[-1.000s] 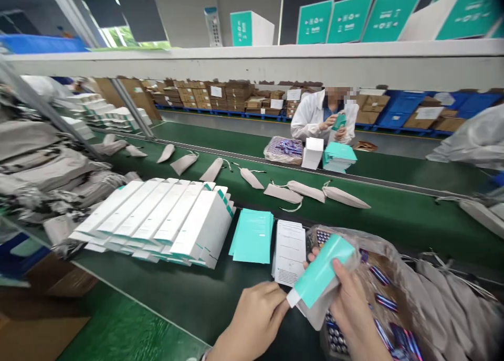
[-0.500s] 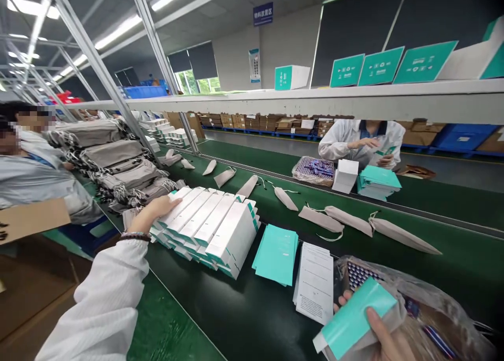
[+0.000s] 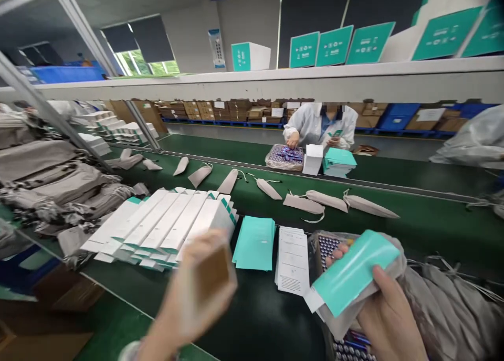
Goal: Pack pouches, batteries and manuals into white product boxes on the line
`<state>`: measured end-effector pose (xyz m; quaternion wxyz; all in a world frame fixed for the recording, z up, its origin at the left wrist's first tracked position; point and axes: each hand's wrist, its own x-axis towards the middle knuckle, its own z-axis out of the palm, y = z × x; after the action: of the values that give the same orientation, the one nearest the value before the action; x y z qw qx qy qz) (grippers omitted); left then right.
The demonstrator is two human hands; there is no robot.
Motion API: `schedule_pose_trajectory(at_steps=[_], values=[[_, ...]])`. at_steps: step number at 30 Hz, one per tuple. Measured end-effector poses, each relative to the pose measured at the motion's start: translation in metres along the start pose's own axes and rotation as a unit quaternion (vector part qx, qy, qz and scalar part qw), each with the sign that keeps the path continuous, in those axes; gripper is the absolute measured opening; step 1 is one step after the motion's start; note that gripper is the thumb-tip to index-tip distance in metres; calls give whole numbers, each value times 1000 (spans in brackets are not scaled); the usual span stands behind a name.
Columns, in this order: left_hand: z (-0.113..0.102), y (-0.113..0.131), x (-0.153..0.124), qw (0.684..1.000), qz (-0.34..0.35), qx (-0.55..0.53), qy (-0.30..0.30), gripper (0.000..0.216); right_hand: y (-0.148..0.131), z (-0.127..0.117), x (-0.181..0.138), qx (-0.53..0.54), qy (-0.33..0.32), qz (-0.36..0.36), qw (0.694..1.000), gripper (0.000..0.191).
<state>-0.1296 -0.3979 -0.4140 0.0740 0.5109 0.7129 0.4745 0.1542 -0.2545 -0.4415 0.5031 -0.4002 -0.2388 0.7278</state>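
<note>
My left hand (image 3: 205, 245), smeared by motion, is closed round a white carton (image 3: 189, 303) whose open brown inside faces me. It hangs in front of the stacked white cartons (image 3: 157, 224). At the right, my right hand (image 3: 389, 303) grips a bent teal booklet (image 3: 354, 274), a white sheet poking from its lower end. Beneath the booklet, in the same grip, is a grey drawstring pouch (image 3: 334, 324). Between the hands lie a pile of teal booklets (image 3: 254, 243) and a pile of white leaflets (image 3: 292, 261).
A plastic-lined box of small shiny cylinders (image 3: 328, 248) sits under my right hand, beside grey pouches (image 3: 452, 308). More pouches lie in a row along the green belt (image 3: 205, 198). Grey pouches are heaped at left (image 3: 51, 172). A co-worker (image 3: 321, 122) works across, below a shelf (image 3: 252, 85).
My left hand has come from the carton stack towards me and right, now with a white carton. My right hand still holds the booklet and pouch. The view has swung right.
</note>
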Motion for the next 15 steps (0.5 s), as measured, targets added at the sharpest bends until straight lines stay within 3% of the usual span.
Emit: schedule_pose_trajectory(at_steps=[1,3,5,10,12,15], values=[[32,7,-12,998,2,-22,-54,50,-4,6,-2,6,-15,-27,999,57],[83,13,-27,979,-59,-54,-186,46,-10,15,-5,11,-34,-80,996,50],[113,12,-34,962,-95,-75,-247,44,-13,21,-6,-4,-37,-115,993,47],[129,3,-38,963,-51,-62,-258,41,-8,23,-13,-139,-72,-163,974,43],[131,2,-39,957,-28,-60,-283,43,-3,23,-16,-218,-117,-162,955,37],[135,5,-40,942,-50,-115,-312,54,5,25,-16,-272,-185,-160,931,31]])
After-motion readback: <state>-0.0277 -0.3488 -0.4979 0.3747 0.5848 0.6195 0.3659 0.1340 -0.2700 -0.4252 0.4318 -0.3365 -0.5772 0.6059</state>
